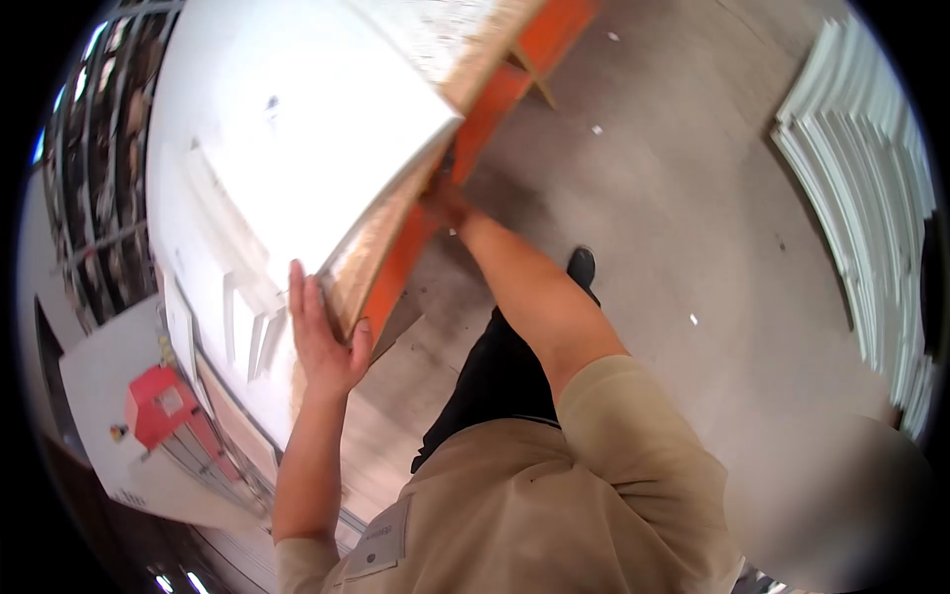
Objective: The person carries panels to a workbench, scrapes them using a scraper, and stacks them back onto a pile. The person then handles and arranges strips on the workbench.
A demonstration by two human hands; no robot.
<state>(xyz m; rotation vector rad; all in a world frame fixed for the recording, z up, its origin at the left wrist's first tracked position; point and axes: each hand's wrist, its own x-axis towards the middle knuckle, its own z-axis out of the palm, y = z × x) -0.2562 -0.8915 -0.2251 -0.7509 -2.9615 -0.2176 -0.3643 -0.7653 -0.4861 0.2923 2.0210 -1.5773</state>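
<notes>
A large white panel [336, 129] lies on a workbench with a wooden edge [371, 267] and an orange side [401, 262]. My left hand [329, 346] is at the panel's near corner, fingers stretched out over the edge and thumb apart. Farther along the same side, my right hand [447, 203] reaches to the bench edge below the panel's rim. Its fingers are partly hidden and blurred, so I cannot tell what they touch. Narrow white strips [240, 322] are on the white surface to the left of my left hand.
Stacked white panels [851, 188] stand at the right. At the lower left is a red machine part [163, 404] on a pale table [104, 381]. Shelving [99, 148] fills the far left. Small white scraps dot the concrete floor [683, 228]. A blurred round shape [831, 495] covers the lower right.
</notes>
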